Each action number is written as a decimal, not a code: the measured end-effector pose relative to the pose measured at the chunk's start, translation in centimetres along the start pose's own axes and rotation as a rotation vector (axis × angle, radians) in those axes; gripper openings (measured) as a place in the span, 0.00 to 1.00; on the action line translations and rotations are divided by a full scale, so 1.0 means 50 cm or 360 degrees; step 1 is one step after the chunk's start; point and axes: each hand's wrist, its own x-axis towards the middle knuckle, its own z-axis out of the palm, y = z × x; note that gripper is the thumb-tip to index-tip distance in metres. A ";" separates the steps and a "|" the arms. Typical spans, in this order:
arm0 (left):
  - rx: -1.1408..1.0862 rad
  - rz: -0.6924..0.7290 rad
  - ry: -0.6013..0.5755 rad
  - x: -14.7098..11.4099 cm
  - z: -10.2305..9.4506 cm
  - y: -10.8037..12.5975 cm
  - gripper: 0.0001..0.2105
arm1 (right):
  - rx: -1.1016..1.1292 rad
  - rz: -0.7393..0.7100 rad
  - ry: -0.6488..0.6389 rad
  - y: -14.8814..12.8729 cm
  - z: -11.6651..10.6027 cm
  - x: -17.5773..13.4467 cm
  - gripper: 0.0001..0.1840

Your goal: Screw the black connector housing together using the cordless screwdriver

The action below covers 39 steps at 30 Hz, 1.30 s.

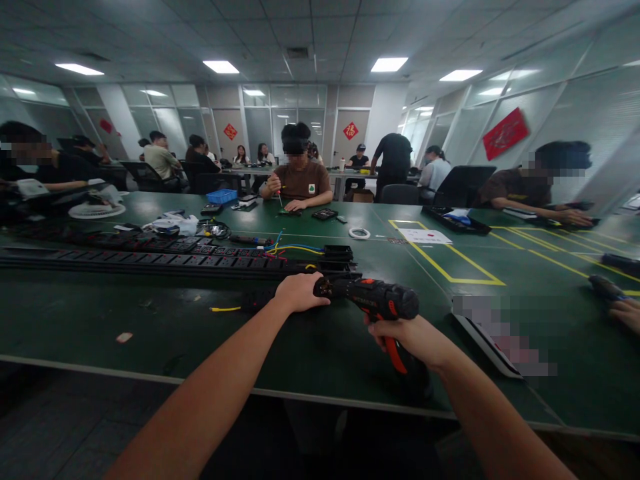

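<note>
My right hand (410,337) is closed round the handle of a black and orange cordless drill (383,297), which points left. My left hand (299,292) is wrapped over a dark part (255,300) lying on the green table, its fingers close to the drill's nose. From the left end of that part sticks a yellow wire (225,309). Just beyond my left hand lie long black power strips (150,262) with rows of sockets. Blue and yellow wires (295,248) come out near their right end. The drill's tip and the exact contact point are hard to make out.
Behind the strips are a clear plastic bag (175,224), a screwdriver-like tool (250,240) and a white tape roll (359,233). A device (485,337) lies right of the drill. Co-workers sit opposite and at both sides; another person's hand (627,312) reaches in at right.
</note>
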 end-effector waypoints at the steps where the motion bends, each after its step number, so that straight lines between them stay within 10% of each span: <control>1: 0.0000 -0.0005 -0.0002 0.000 0.000 0.000 0.33 | 0.0000 -0.0004 0.0000 -0.001 0.000 0.000 0.10; 39: 0.0017 0.0029 0.0047 0.003 0.008 -0.004 0.33 | -0.0005 0.0018 0.0005 0.001 -0.003 -0.001 0.12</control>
